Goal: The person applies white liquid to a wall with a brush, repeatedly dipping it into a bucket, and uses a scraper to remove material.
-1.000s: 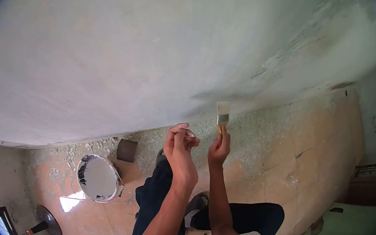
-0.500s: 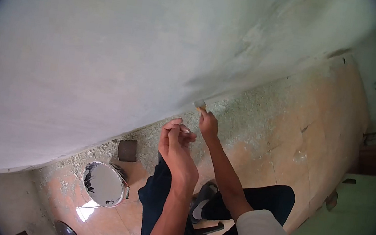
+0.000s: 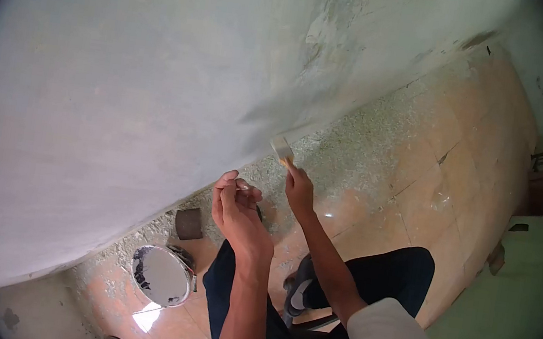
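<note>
Edging the pale wall — brush near it — flakes litter tiles.

Right hand grips paintbrush by handle; bristles at foot of pale wall, contact unclear. Left hand raised, fingers curled; contents, if any, not discernible. Bucket of whitish paint on tiled floor, near dark brown square piece. Pale flakes strewn along wall base.
</note>
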A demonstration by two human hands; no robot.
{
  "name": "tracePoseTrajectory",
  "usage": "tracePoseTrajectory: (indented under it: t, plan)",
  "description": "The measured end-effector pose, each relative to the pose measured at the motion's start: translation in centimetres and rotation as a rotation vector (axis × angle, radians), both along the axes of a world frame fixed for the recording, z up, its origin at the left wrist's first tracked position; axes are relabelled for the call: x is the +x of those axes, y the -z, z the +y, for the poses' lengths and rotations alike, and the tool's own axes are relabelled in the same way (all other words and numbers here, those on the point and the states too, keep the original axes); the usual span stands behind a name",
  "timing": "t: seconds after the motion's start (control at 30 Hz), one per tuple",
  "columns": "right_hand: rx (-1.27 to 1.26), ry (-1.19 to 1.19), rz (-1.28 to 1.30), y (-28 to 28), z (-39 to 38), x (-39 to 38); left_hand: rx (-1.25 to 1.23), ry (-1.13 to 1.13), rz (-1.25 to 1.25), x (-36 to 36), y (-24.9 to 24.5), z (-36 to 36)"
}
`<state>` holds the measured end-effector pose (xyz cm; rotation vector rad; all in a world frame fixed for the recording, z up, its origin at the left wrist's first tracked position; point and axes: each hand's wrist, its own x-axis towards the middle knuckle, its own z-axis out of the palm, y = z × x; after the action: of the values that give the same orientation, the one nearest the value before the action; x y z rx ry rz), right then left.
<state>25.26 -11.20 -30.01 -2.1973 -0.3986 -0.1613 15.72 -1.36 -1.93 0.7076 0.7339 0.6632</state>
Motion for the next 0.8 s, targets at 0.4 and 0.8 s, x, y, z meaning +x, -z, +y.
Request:
tracePoseTrajectory:
  t: [0.4, 0.8]
  plan:
    - [0.252, 0.274, -0.039, 2.4, 1.2, -3.5, 0.0, 0.01, 0.003, -0.1, -0.3, -0.1]
    - [0.394, 0.218, 0.378, 7.8, 3.6, 2.2, 0.009, 0.055, 0.042, -0.2, 0.1, 0.6]
